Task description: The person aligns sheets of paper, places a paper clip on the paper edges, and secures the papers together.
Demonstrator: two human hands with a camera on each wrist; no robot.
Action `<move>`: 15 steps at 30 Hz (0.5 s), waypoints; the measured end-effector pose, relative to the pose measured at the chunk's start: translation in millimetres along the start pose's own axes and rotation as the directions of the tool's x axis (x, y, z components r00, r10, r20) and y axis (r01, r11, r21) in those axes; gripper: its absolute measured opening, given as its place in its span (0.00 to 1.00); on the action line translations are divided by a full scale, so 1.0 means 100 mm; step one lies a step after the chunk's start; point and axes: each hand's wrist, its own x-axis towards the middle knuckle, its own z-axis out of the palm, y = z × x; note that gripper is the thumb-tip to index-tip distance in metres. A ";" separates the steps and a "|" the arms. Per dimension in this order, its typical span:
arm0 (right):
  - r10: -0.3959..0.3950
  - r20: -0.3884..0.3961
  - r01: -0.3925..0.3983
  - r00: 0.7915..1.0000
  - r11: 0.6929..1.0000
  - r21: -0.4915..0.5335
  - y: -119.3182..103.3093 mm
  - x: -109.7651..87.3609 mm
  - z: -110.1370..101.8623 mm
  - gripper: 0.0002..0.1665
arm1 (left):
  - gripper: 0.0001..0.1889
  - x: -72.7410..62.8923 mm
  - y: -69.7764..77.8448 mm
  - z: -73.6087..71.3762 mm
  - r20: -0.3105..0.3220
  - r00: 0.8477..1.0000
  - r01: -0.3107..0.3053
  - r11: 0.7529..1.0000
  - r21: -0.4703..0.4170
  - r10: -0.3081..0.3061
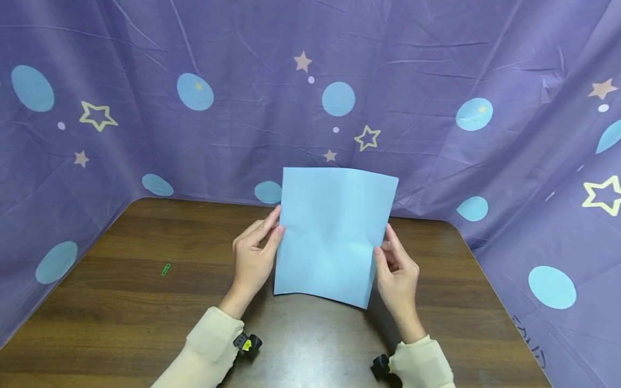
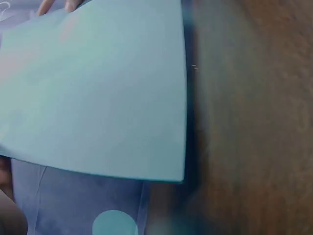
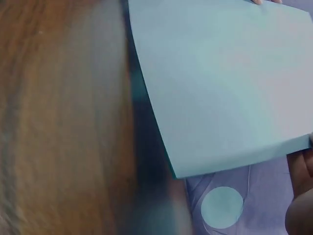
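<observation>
A light blue sheet of paper (image 1: 335, 231) is held up above the table, tilted toward the head camera and slightly bowed. My left hand (image 1: 254, 253) pinches its left edge between thumb and fingers. On the opposite edge, my right hand (image 1: 399, 269) pinches the paper the same way. In the left wrist view the sheet (image 2: 107, 93) fills the upper left, its lower corner apart from the tabletop. The right wrist view shows the sheet (image 3: 215, 88) too, with part of my right hand (image 3: 301, 196) at its edge. What lies behind the paper is hidden.
The brown wooden table (image 1: 184, 318) spreads below both hands. A small green object (image 1: 166, 269) lies on its left part. A purple curtain (image 1: 242, 81) with stars and blue dots hangs behind the table and at both sides.
</observation>
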 end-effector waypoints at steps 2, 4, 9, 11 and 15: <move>0.041 0.035 -0.042 0.999 0.999 0.029 -0.06 0.03 -0.01 0.35 | 0.21 0.02 0.01 -0.02 0.029 0.999 0.039 0.999 0.005 -0.039; 0.079 0.063 -0.082 0.995 0.995 0.060 -0.12 0.05 -0.02 0.34 | 0.21 0.03 0.01 -0.04 0.058 0.996 0.069 0.997 0.013 -0.070; 0.146 0.107 -0.154 0.983 0.986 0.065 0.02 0.02 -0.07 0.36 | 0.22 0.06 0.02 -0.08 0.105 0.987 0.117 0.993 0.034 -0.120; 0.164 0.122 -0.172 0.979 0.984 0.055 0.12 0.00 -0.09 0.36 | 0.22 0.06 0.01 -0.08 0.112 0.984 0.133 0.991 0.034 -0.136; 0.188 0.149 -0.200 0.971 0.977 0.070 0.18 -0.02 -0.11 0.36 | 0.22 0.06 0.00 -0.08 0.114 0.974 0.195 0.980 0.026 -0.197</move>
